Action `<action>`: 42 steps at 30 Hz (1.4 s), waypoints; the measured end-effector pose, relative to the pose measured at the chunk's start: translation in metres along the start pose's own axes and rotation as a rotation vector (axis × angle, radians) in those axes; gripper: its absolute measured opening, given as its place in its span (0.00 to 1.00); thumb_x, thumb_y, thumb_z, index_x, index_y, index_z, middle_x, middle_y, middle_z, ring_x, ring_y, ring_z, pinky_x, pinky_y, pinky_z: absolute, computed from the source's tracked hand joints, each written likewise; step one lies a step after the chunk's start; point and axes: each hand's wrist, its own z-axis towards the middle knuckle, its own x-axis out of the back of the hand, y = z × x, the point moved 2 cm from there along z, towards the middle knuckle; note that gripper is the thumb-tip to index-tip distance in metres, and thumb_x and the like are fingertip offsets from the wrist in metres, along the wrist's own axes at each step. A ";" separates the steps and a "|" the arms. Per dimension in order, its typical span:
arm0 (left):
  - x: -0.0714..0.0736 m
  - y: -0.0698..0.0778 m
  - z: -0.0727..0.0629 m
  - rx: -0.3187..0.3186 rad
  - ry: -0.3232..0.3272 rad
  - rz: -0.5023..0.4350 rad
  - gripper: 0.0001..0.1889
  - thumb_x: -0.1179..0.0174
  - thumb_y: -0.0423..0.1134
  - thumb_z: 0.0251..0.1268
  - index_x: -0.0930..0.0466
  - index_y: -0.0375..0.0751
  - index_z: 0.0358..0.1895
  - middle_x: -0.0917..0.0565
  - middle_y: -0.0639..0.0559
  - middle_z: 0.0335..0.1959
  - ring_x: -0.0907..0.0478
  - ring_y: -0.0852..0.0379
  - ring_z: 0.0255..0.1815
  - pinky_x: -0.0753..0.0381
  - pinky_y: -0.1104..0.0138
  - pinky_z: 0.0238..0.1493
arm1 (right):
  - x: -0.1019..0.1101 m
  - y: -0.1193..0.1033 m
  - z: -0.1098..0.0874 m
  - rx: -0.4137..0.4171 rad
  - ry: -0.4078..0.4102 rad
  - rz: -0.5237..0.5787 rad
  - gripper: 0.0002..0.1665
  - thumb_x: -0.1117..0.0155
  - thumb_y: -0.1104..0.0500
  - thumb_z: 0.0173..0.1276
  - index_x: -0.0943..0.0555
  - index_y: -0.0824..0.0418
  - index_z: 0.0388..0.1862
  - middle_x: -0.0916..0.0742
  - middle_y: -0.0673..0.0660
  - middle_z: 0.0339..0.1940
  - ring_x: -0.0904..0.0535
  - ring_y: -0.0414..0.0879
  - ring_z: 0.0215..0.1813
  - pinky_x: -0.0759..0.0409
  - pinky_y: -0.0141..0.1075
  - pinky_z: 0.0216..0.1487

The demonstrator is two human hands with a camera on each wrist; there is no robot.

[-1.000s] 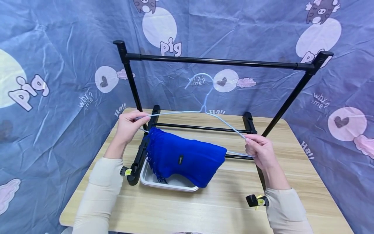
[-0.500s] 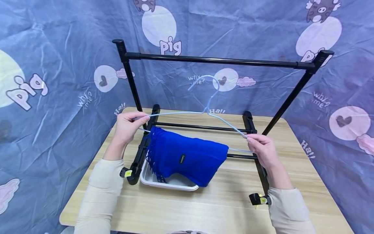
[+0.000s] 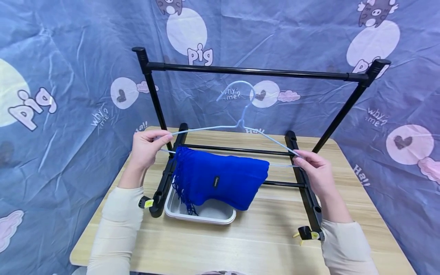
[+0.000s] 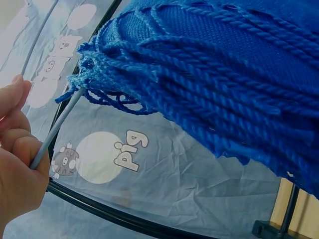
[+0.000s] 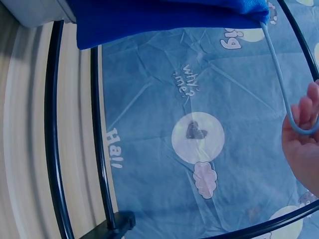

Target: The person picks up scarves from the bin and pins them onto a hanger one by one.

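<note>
1. Our left hand (image 3: 146,147) and right hand (image 3: 316,170) are pinching the hanger (image 3: 241,123) near opposite ends.
2. Over its lower bar (image 5: 275,64), the blue scarf (image 3: 223,175) is hanging partly above the white basin (image 3: 201,219).
3. We should be balancing both ends evenly, lest the scarf slide.

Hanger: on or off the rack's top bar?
Off: its hook shows clear below the bar, and both hands hold the hanger.

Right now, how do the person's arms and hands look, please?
The left sleeve and right sleeve are cream, close-fitting and wrinkled. By each cuff is a small black device with a yellow label, its marking too small to read. The left hand and right hand wear no gloves.
</note>
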 end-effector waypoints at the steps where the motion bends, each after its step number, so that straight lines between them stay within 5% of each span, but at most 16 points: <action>1: 0.000 0.001 0.000 0.001 0.009 0.002 0.19 0.46 0.14 0.44 0.16 0.44 0.23 0.22 0.56 0.16 0.44 0.65 0.10 0.47 0.75 0.12 | -0.017 -0.017 0.001 -0.009 0.020 -0.042 0.18 0.45 0.75 0.55 0.29 0.78 0.47 0.20 0.67 0.38 0.23 0.51 0.40 0.27 0.36 0.41; 5: 0.002 0.002 0.001 -0.007 0.036 -0.008 0.18 0.46 0.14 0.44 0.16 0.42 0.23 0.24 0.55 0.15 0.43 0.64 0.10 0.46 0.74 0.12 | -0.075 -0.071 0.004 -0.017 0.113 -0.012 0.19 0.40 0.71 0.53 0.27 0.75 0.46 0.18 0.62 0.38 0.23 0.48 0.43 0.29 0.31 0.43; 9: 0.004 0.003 0.002 -0.016 0.041 -0.022 0.16 0.46 0.14 0.45 0.17 0.39 0.23 0.24 0.54 0.15 0.44 0.62 0.10 0.47 0.73 0.12 | -0.028 -0.045 -0.004 -0.045 0.171 0.031 0.20 0.41 0.73 0.53 0.27 0.73 0.48 0.20 0.63 0.42 0.24 0.49 0.45 0.29 0.33 0.43; 11: 0.004 0.004 0.002 -0.019 0.047 -0.013 0.15 0.45 0.15 0.45 0.17 0.40 0.23 0.25 0.54 0.15 0.44 0.62 0.10 0.47 0.73 0.12 | 0.020 -0.015 -0.014 -0.061 0.161 0.000 0.21 0.43 0.75 0.54 0.28 0.73 0.50 0.21 0.64 0.45 0.25 0.50 0.46 0.29 0.32 0.44; 14: 0.006 0.004 0.002 -0.028 0.055 -0.003 0.13 0.44 0.17 0.46 0.17 0.39 0.23 0.25 0.54 0.15 0.45 0.61 0.10 0.48 0.73 0.12 | 0.053 0.001 -0.033 -0.126 0.211 -0.316 0.20 0.43 0.73 0.55 0.27 0.71 0.49 0.20 0.62 0.44 0.24 0.47 0.44 0.28 0.28 0.42; 17: 0.007 0.002 0.002 -0.029 0.069 -0.020 0.11 0.44 0.17 0.46 0.17 0.36 0.24 0.25 0.53 0.15 0.46 0.61 0.10 0.49 0.72 0.12 | 0.039 -0.016 -0.048 -0.234 0.175 -0.748 0.18 0.39 0.63 0.55 0.24 0.67 0.47 0.18 0.59 0.38 0.22 0.43 0.35 0.27 0.26 0.32; 19: 0.008 0.001 0.002 -0.024 0.081 -0.031 0.11 0.44 0.17 0.46 0.17 0.35 0.23 0.25 0.53 0.15 0.47 0.61 0.10 0.50 0.72 0.11 | 0.006 -0.041 -0.056 -0.323 0.079 -0.997 0.18 0.39 0.58 0.56 0.23 0.65 0.45 0.18 0.57 0.33 0.24 0.41 0.30 0.29 0.28 0.26; 22: 0.009 -0.001 0.004 -0.018 0.101 -0.043 0.11 0.45 0.16 0.46 0.17 0.34 0.23 0.27 0.53 0.13 0.47 0.61 0.10 0.50 0.72 0.11 | -0.031 -0.060 -0.070 -0.381 -0.155 -1.195 0.19 0.40 0.57 0.57 0.25 0.72 0.42 0.20 0.60 0.27 0.28 0.39 0.25 0.32 0.32 0.21; 26: 0.013 -0.004 0.006 -0.017 0.127 -0.039 0.11 0.44 0.17 0.46 0.17 0.34 0.23 0.32 0.53 0.09 0.48 0.61 0.09 0.51 0.72 0.11 | -0.048 -0.051 -0.098 -0.494 -0.373 -1.244 0.21 0.37 0.60 0.53 0.26 0.74 0.41 0.23 0.57 0.26 0.32 0.37 0.22 0.34 0.33 0.21; 32: 0.017 -0.005 0.008 -0.025 0.141 -0.033 0.10 0.44 0.18 0.46 0.17 0.35 0.23 0.34 0.53 0.09 0.48 0.61 0.09 0.51 0.72 0.11 | -0.055 -0.040 -0.128 -0.629 -0.452 -1.308 0.28 0.32 0.55 0.45 0.26 0.68 0.45 0.23 0.64 0.38 0.24 0.51 0.31 0.27 0.43 0.30; 37: 0.018 -0.003 0.006 -0.015 0.129 -0.045 0.08 0.43 0.19 0.47 0.18 0.33 0.24 0.35 0.52 0.09 0.48 0.60 0.09 0.51 0.72 0.11 | -0.059 -0.033 -0.143 -0.730 -0.544 -1.316 0.33 0.29 0.60 0.36 0.25 0.67 0.45 0.25 0.58 0.37 0.27 0.46 0.31 0.29 0.39 0.27; 42: 0.017 -0.002 0.004 -0.003 0.122 -0.040 0.08 0.43 0.20 0.47 0.17 0.35 0.24 0.35 0.53 0.09 0.48 0.61 0.09 0.50 0.73 0.11 | -0.059 -0.026 -0.155 -0.678 -0.595 -1.343 0.31 0.32 0.69 0.29 0.24 0.68 0.41 0.27 0.58 0.34 0.30 0.45 0.28 0.31 0.35 0.24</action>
